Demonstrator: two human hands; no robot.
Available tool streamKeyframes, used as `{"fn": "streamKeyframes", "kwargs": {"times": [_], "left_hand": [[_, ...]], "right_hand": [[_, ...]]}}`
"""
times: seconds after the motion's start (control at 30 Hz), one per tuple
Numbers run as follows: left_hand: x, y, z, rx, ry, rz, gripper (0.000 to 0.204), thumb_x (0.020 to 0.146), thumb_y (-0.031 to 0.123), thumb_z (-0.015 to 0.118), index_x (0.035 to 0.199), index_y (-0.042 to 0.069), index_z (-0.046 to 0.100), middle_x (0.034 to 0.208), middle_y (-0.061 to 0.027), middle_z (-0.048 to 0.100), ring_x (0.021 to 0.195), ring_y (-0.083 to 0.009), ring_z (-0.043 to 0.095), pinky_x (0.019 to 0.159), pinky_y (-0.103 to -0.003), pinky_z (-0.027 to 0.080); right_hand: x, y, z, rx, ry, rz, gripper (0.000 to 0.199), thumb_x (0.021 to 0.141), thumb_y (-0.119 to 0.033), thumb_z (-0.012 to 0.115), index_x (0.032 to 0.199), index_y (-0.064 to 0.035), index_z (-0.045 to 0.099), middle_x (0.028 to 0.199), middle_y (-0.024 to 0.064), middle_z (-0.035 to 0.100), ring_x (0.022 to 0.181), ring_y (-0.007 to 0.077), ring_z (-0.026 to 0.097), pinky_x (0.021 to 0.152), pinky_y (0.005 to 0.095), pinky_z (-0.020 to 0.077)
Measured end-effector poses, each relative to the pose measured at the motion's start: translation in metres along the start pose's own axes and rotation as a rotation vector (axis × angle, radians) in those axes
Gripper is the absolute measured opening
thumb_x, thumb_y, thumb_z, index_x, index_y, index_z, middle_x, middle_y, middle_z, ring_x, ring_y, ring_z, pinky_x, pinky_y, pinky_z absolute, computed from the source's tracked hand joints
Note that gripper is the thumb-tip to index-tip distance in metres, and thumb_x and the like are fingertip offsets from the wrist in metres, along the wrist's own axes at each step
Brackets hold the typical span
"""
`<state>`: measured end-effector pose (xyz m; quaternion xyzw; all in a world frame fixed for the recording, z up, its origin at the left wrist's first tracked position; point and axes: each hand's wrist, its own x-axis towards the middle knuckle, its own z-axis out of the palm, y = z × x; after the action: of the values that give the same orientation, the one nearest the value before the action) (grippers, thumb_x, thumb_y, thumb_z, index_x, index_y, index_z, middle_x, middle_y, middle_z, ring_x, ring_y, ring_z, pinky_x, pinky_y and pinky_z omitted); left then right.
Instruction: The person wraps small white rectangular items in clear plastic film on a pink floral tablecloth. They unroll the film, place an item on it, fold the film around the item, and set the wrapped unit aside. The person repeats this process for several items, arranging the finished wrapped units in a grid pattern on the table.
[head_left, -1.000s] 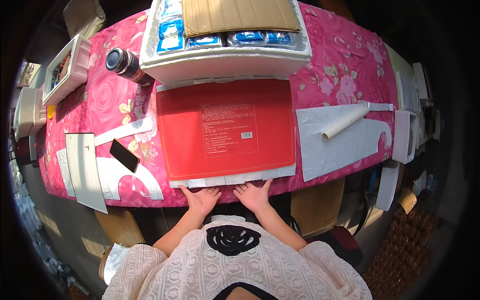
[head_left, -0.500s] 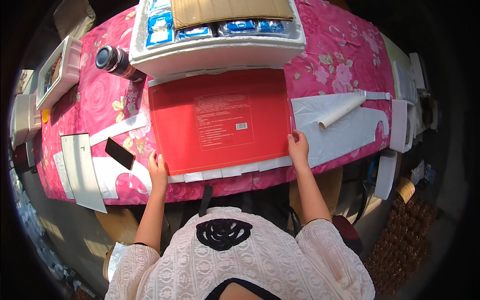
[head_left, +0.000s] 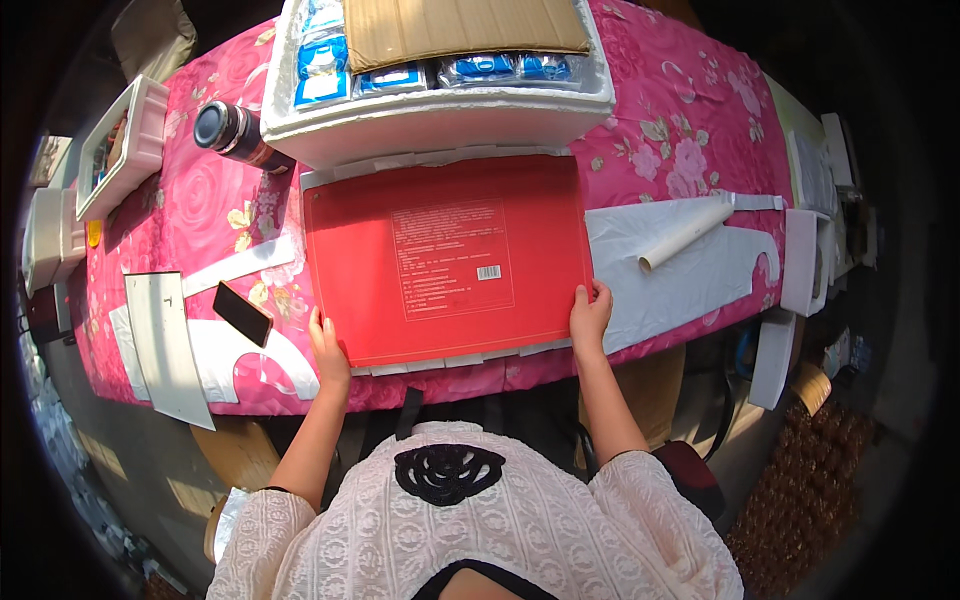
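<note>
A large flat red rectangular panel (head_left: 450, 340), printed with a framed block of text and a barcode, lies in front of me over a layer of white material (head_left: 400, 367). White edges peek out along its near and far sides; whether it is a box or a bag cannot be told. At its near left corner my left hand (head_left: 330, 350) holds the edge, thumb side uppermost. My right hand (head_left: 590, 318) grips the near right corner, with the fingers curled at the rim and partly hidden.
Beyond the panel stands a white foam box (head_left: 440, 122) of blue-and-white packets under cardboard (head_left: 460, 30). A dark thermos (head_left: 240, 137) leans left of it. A phone (head_left: 243, 313) and white plastic aprons (head_left: 690, 270) lie on the pink flowered tablecloth (head_left: 200, 210). A pale tube (head_left: 685, 237) rests right.
The red panel has shifted toward me with both hands at its edges. It now covers more of the white strips on the near side, and more white shows at the far side.
</note>
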<state>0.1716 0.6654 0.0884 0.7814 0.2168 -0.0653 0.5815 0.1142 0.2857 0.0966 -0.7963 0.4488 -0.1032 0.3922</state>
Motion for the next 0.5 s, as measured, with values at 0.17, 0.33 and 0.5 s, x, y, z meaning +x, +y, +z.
{"fn": "streamKeyframes", "kwargs": {"times": [0.17, 0.33, 0.5], "left_hand": [[-0.005, -0.013, 0.003, 0.104, -0.034, 0.078, 0.055, 0.088, 0.030, 0.036, 0.126, -0.009, 0.027, 0.128, -0.0235, 0.033, 0.119, -0.0301, 0.033, 0.099, -0.036, 0.025], [-0.007, -0.013, 0.005, 0.210, -0.041, 0.088, 0.058, 0.088, 0.030, 0.037, 0.129, -0.008, 0.023, 0.133, -0.0248, 0.025, 0.125, -0.0332, 0.023, 0.103, -0.037, 0.018], [-0.009, 0.009, 0.015, 0.550, -0.025, 0.322, 0.064, 0.085, 0.027, 0.045, 0.132, -0.005, 0.015, 0.139, -0.0243, 0.009, 0.130, -0.0362, 0.007, 0.105, -0.043, 0.008]], "right_hand": [[-0.004, 0.011, 0.001, -0.004, 0.003, 0.042, 0.029, 0.079, -0.014, 0.055, 0.102, 0.0024, 0.048, 0.103, 0.0168, 0.045, 0.093, 0.0281, 0.047, 0.084, 0.0348, 0.0386], [-0.007, 0.004, 0.004, -0.155, 0.005, 0.035, 0.036, 0.079, -0.018, 0.057, 0.107, 0.0015, 0.048, 0.110, 0.0174, 0.044, 0.102, 0.0296, 0.043, 0.090, 0.0372, 0.0338], [-0.011, -0.001, 0.006, -0.424, 0.051, -0.220, 0.058, 0.076, -0.025, 0.060, 0.123, -0.0029, 0.035, 0.128, 0.0213, 0.028, 0.120, 0.0352, 0.023, 0.099, 0.0476, 0.0193]]}}
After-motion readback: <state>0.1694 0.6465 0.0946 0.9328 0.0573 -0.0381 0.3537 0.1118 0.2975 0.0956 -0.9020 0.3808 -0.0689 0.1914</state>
